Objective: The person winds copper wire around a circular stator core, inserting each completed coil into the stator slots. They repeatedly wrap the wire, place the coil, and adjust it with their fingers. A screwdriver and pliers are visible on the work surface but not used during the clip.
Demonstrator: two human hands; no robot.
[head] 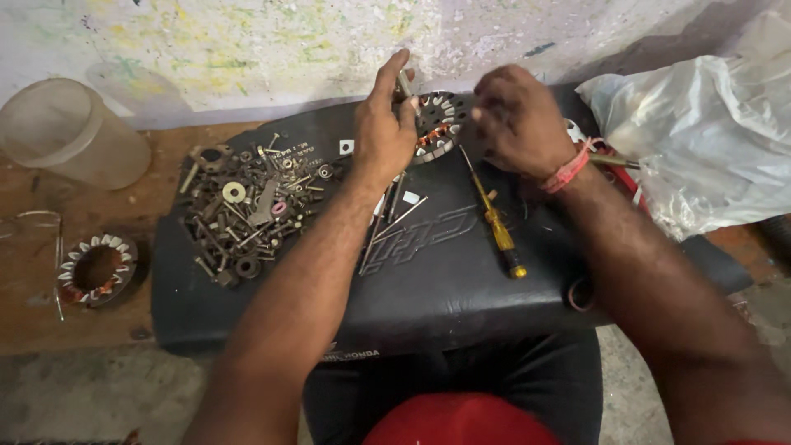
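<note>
Head view: our left hand (384, 124) pinches a thin metal rod (405, 84) over the wound stator (437, 125), and our right hand (515, 119), curled, steadies it. Seating that rod likely needs careful aim; whether the right hand grips anything, we cannot tell.

Paint-stained pale wall (247, 41) behind, worn brown floor (49, 321), rough grey concrete (99, 395) in front

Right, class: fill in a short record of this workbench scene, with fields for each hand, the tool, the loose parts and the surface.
left hand: steadies wound stator, thin rod at fingertips
right hand: on stator's right edge
tool: yellow screwdriver, lying free
loose parts: pile of bolts and washers
surface: black padded seat
elsewhere: second stator, plastic cup
</note>
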